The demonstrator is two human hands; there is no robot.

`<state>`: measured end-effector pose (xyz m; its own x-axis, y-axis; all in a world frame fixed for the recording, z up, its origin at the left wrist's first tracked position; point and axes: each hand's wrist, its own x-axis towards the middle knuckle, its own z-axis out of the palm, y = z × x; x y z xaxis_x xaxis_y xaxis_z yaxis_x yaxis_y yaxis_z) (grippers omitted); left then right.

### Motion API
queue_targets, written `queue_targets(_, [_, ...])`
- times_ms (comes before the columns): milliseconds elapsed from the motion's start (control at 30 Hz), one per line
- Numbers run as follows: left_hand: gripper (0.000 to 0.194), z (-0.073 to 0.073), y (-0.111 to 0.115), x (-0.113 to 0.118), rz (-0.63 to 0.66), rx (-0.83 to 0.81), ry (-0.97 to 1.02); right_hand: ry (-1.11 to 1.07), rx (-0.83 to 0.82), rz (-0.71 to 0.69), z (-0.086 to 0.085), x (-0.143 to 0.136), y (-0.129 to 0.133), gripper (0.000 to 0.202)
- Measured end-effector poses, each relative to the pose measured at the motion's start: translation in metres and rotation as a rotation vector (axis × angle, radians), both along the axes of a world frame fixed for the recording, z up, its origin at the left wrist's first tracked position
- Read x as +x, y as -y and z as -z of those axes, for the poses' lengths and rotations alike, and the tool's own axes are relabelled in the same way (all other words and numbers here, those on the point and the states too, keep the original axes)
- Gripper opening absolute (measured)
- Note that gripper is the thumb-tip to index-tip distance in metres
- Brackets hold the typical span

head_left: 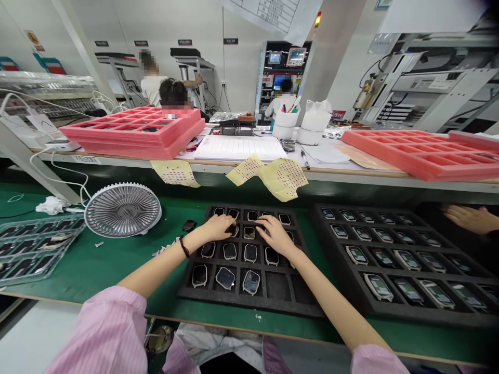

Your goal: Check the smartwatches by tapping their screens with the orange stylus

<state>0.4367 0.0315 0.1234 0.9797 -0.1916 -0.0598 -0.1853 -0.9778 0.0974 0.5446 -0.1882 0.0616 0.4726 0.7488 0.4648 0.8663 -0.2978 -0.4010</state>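
A black foam tray (276, 284) lies in front of me, its pockets holding several smartwatch cases without straps. My left hand (219, 228) reaches over its second row, fingers curled down on a smartwatch case (233, 230) that they partly cover. My right hand (276, 236) hovers at the same row, fingers apart and nothing visible in them; its fingertips are beside a watch case (249, 232) in the middle pocket. Closer to me, a tilted watch case (225, 278) and another case (251, 282) sit in the front row, where two pockets at the right show bare foam.
At right stands another black tray (353, 298) of watches with lit screens; another person's hand (470, 218) is beyond it. A fan (123, 210), a loose dark watch piece (189, 225) and a clear tray (37, 249) lie left. Pink foam trays (171, 148) rest on the shelf.
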Motion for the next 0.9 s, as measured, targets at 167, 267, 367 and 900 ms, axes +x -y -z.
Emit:
queue_targets(167, [0.046,-0.005,-0.01,0.009,0.109,0.021,-0.048,0.021,-0.188,-0.208,0.001,-0.027,-0.011,0.041])
queue_targets(267, [0.044,-0.004,-0.008,0.016,0.183,0.01,-0.07,0.02,-0.21,-0.23,0.004,-0.028,-0.012,0.044])
queue_targets(367, [0.039,-0.005,-0.012,0.018,0.219,-0.064,-0.091,0.029,-0.19,-0.222,0.004,-0.026,-0.011,0.044])
queue_targets(900, [0.05,-0.017,-0.047,-0.012,-0.036,0.103,-0.195,0.026,-0.211,-0.266,0.005,-0.027,-0.01,0.043])
